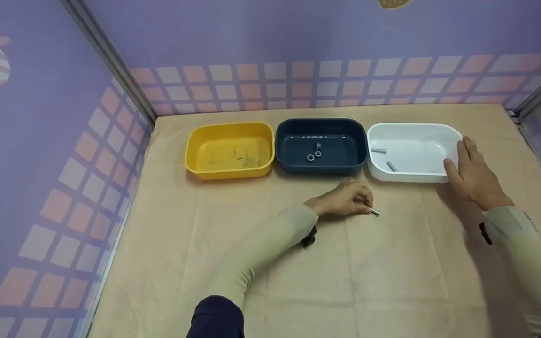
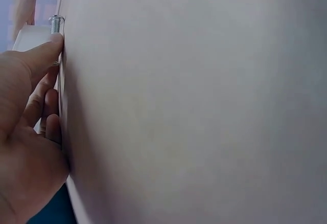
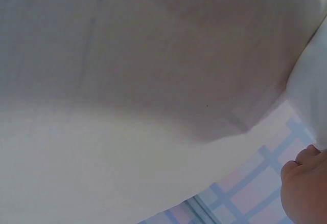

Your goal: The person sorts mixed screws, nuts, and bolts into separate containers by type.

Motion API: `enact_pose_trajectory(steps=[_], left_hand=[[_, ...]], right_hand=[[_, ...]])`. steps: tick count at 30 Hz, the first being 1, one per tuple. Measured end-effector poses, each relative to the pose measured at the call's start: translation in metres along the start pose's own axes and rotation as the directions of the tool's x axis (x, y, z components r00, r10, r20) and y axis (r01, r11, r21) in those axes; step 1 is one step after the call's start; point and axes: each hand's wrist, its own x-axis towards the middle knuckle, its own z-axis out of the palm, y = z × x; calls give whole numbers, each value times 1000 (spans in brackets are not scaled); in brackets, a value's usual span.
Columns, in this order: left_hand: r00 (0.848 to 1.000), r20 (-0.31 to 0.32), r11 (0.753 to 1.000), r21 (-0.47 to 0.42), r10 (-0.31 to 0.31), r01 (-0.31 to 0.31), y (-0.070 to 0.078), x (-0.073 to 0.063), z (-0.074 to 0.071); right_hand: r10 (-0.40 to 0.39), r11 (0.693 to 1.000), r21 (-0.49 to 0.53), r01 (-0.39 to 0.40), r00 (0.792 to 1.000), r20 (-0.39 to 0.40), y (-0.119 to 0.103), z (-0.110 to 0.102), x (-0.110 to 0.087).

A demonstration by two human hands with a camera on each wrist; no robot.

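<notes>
My left hand (image 1: 345, 198) pinches a silver bolt (image 1: 374, 212) between thumb and fingers, low over the cloth in front of the trays. In the left wrist view the bolt's flanged head and part of its thread (image 2: 55, 27) stick out past the thumb; the rest is hidden by the fingers. Fairly straight fingers of my right hand (image 1: 476, 180) rest along the right end of a white tray (image 1: 411, 178), thumb at its front corner. Two bolts lie at the left side of that tray, one bolt (image 1: 379, 150) behind the other (image 1: 392, 166).
Left of the white tray stands a dark blue tray (image 1: 321, 169) holding several small metal nuts (image 1: 318, 154). Next to it, a yellow tray (image 1: 233, 175) has dark marks on its bottom. A beige cloth (image 1: 308, 286) covers the table; patterned panels (image 1: 270, 42) rise behind and at the sides.
</notes>
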Motion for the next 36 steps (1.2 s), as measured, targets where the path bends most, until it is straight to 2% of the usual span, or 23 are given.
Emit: enact_pose_trajectory(steps=[6,16,22,30,36], left_hand=[[1000,-2,1000,3,-25,25,1,1,0],[999,-15,995,-89,-43,42,3,3,-4],[995,-72,989,-130,-73,64,4,2,-6],[983,-172,986,-167,-59,30,5,3,-10],[976,-213,985,-171,-52,15,11,5,-15]], right_hand=[[10,1000,-8,-10,1000,2,0,-1,1],[30,999,-17,-29,999,20,-1,0,0],[24,1000,-12,-23,999,26,0,0,-1],[0,1000,-10,0,1000,4,1,-1,0],[10,1000,-9,-10,1000,7,0,1,0]])
